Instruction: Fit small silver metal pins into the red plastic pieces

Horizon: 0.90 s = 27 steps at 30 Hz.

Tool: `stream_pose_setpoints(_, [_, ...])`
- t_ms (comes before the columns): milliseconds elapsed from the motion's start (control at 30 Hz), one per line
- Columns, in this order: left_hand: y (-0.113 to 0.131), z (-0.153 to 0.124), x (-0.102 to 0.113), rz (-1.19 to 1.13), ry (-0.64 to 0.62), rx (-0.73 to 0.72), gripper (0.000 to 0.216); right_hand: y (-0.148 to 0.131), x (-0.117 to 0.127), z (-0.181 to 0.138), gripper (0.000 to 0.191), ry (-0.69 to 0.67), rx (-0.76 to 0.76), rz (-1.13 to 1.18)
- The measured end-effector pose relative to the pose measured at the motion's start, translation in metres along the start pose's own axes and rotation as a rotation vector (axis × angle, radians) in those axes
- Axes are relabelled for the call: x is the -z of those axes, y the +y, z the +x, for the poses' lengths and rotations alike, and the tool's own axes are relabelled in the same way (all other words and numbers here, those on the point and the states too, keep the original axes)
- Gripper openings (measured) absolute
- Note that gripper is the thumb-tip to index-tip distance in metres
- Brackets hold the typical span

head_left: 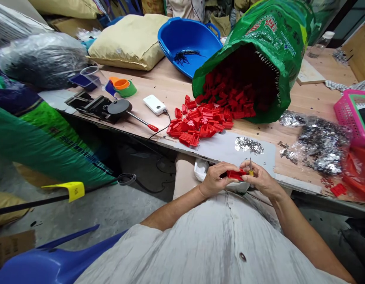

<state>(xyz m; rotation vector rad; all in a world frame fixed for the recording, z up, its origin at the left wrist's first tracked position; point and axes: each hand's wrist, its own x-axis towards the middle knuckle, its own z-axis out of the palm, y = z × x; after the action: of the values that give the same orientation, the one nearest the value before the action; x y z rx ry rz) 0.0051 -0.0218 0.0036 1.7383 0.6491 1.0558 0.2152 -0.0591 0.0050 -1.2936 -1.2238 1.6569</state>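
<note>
Close to my body, my left hand (215, 178) grips a small red plastic part (235, 174) by its left end. My right hand (261, 178) meets the part's right end and also holds a small tool (251, 169) with a yellow collar and a thin metal tip pointing up. Fingers cover some of the part, so what joins the two is hard to see. Just beyond my hands, small shiny metal pieces (249, 145) lie on a grey sheet (219, 146). A heap of similar red parts (200, 120) spills out of a green sack (284, 67).
A lever press (119, 106) stands at the left, near a white power bank (154, 104) with a cable. Behind are a blue basin (188, 43) and a tan sack (129, 41). At the right lie bagged metal pieces (324, 144) and a pink basket (348, 114).
</note>
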Motion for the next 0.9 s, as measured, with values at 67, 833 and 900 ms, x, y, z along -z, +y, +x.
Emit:
stream_pose_setpoints(67, [-0.003,0.000,0.000,-0.091,0.035,0.107,0.031,-0.004,0.004,0.004,0.053,-0.032,-0.004,-0.015])
stream_pose_setpoints(833, [-0.019,0.002,0.010,-0.309,0.194,0.311,0.041,-0.014,0.018,0.063,0.014,0.602,0.120,-1.289])
stream_pose_setpoints(900, [-0.020,0.002,0.010,-0.305,0.196,0.311,0.042,-0.014,0.018,0.062,0.013,0.607,0.113,-1.290])
